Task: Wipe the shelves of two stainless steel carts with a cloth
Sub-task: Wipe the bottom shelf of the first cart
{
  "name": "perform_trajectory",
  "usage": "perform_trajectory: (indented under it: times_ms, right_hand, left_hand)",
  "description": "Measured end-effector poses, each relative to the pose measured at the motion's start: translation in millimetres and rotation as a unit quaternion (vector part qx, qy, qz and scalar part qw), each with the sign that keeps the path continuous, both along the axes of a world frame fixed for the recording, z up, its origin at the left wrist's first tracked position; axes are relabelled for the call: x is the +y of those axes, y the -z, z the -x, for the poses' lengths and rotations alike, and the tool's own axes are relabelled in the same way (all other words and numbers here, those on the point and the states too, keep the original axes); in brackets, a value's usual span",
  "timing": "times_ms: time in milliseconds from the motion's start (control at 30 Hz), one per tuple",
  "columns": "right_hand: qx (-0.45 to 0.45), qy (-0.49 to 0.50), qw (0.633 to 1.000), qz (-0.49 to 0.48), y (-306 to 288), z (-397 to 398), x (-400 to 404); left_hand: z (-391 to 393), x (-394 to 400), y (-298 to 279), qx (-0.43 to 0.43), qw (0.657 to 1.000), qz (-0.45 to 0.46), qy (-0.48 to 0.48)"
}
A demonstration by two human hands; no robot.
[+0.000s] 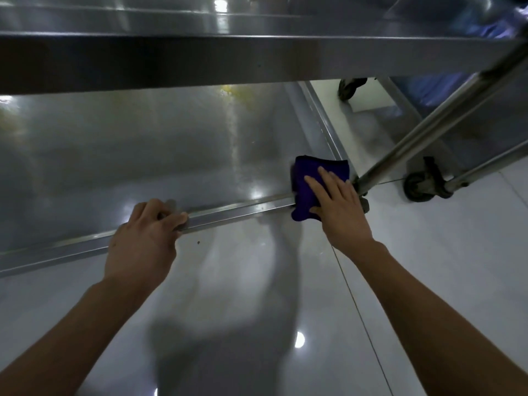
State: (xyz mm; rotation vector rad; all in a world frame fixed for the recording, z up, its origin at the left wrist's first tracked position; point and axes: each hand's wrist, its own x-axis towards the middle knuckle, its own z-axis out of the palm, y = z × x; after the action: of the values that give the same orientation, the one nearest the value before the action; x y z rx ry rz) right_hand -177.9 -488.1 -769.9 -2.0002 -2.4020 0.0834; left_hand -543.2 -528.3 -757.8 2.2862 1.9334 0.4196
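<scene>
A folded dark blue cloth (pixel 310 181) lies over the front right corner of the lower steel shelf (pixel 171 155). My right hand (pixel 337 207) presses flat on the cloth, fingers straight and spread. The fingers of my left hand (pixel 145 238) curl over the shelf's front rim (pixel 234 214), left of the cloth. The cart's upper shelf (pixel 228 52) spans the top of the view and hides the back of the lower one.
A slanted steel corner post (pixel 428 130) rises just right of the cloth. A second cart's leg and caster wheels (pixel 420 187) stand on the glossy tiled floor (pixel 428 281) at right. A yellowish smear (pixel 237 94) shows at the far part of the shelf.
</scene>
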Motion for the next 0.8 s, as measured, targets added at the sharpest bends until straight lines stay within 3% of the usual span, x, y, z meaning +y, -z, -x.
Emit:
perform_trajectory:
  times_ms: [300, 567, 800]
  right_hand:
    - [0.024, 0.042, 0.994, -0.097, 2.5, 22.0, -9.4]
    - [0.046, -0.001, 0.998, -0.040, -24.9, 79.6, -29.2]
    - [0.101, -0.039, 0.994, -0.006, -35.2, 135.7, -29.7]
  left_hand:
    - [-6.3, 9.3, -8.7, 0.021, 0.999, 0.023, 0.016]
    - [-3.0, -4.7, -36.5, 0.100, 0.985, 0.136, 0.034]
    - [2.3, 2.2, -54.6, 0.101, 0.982, 0.150, 0.060]
